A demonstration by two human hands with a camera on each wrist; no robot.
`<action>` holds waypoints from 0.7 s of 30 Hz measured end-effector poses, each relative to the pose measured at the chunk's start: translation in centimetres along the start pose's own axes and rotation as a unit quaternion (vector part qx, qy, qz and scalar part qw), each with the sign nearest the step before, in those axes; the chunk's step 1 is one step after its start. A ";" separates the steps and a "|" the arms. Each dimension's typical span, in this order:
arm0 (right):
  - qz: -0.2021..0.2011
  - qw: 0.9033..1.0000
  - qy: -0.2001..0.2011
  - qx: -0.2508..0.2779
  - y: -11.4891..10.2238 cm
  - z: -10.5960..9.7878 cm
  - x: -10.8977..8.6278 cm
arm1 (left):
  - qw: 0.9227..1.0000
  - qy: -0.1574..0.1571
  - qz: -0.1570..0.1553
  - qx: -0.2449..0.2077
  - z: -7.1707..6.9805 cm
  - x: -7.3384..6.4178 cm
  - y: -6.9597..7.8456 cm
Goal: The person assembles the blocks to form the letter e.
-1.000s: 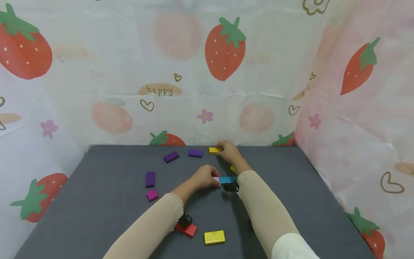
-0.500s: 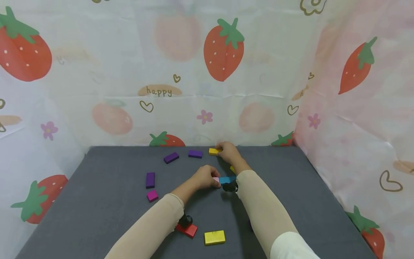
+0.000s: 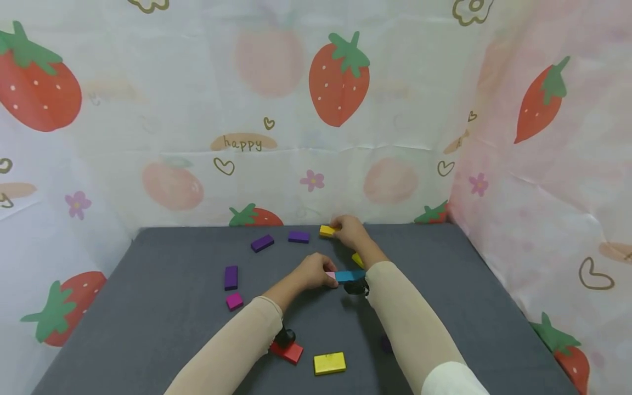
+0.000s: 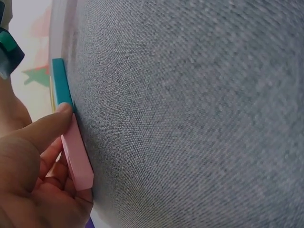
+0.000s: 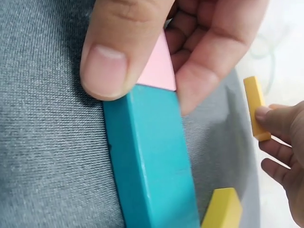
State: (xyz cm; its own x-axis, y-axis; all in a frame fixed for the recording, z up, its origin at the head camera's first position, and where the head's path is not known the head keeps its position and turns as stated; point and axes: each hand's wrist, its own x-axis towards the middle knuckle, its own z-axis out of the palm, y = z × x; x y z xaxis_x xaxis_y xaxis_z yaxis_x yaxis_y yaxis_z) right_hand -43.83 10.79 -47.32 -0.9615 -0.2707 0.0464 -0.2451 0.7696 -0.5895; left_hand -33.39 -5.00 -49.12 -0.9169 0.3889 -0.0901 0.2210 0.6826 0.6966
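My left hand (image 3: pixel 312 270) pinches a pink block (image 4: pixel 77 154) between thumb and fingers, low at the grey table. The pink block's end meets the end of a blue block (image 3: pixel 349 276), and my thumb tip lies at that seam in the right wrist view. Farther back, near the table's far edge, my right hand (image 3: pixel 352 232) holds an orange-yellow block (image 5: pixel 255 104) by one end between thumb and fingers. A second yellow block (image 5: pixel 223 209) lies between the blue block and the far edge, partly hidden by the right forearm in the head view.
Purple blocks (image 3: pixel 298 237) and a magenta block (image 3: pixel 234 300) lie spaced in a curve to the left. A red block (image 3: pixel 287 352) sits partly under the left sleeve, a bright yellow block (image 3: pixel 329 363) in front. A dark block (image 3: pixel 387 344) peeks out beside the right sleeve. Strawberry-print cloth (image 3: pixel 340 186) encloses the table (image 3: pixel 163 307).
The head view has shifted slightly. Both hands keep their grips, with almost no movement of the blocks.
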 end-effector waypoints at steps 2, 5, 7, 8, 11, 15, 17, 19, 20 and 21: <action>-0.004 1.000 0.001 0.001 -0.2 -0.3 -0.2 | 1.000 -0.002 -0.002 -0.001 0.0 0.0 0.0; -0.013 1.000 -0.001 0.003 -0.4 -0.7 -0.6 | 1.000 -0.005 -0.002 -0.003 0.1 0.0 -0.1; -0.021 1.000 -0.002 0.000 -0.4 -0.9 -1.0 | 1.000 -0.005 -0.001 -0.001 0.1 0.0 -0.1; -0.025 1.000 -0.003 -0.002 -0.3 -1.0 -1.2 | 1.000 -0.005 0.000 0.000 0.1 0.0 -0.1; -0.029 1.000 -0.007 0.000 -0.2 -1.3 -2.0 | 1.000 -0.005 0.000 0.002 0.2 0.0 -0.2; -0.028 0.999 -0.013 0.010 0.1 -1.8 -3.1 | 1.000 -0.006 -0.001 0.004 0.1 0.1 -0.3; -0.031 0.999 -0.016 0.010 0.2 -2.0 -3.6 | 1.000 -0.006 0.000 0.005 0.0 0.2 -0.3; -0.035 0.999 -0.020 0.006 0.4 -2.1 -4.1 | 1.000 -0.004 0.001 0.007 0.1 0.3 -0.4; -0.034 0.999 -0.024 0.007 0.5 -2.2 -4.3 | 1.000 -0.004 0.001 0.007 0.2 0.3 -0.4; -0.033 0.999 -0.028 0.006 0.7 -2.2 -4.5 | 1.000 -0.005 0.002 0.007 0.3 0.4 -0.4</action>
State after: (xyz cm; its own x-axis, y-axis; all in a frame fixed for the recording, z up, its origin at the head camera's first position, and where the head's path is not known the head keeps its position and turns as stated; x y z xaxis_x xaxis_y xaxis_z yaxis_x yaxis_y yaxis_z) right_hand -39.91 13.87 -46.14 -0.9350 -0.3523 0.0406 -0.3056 0.7424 -0.5962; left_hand -33.71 -4.93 -49.63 -0.9129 0.3971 -0.0943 0.2292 0.6900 0.6866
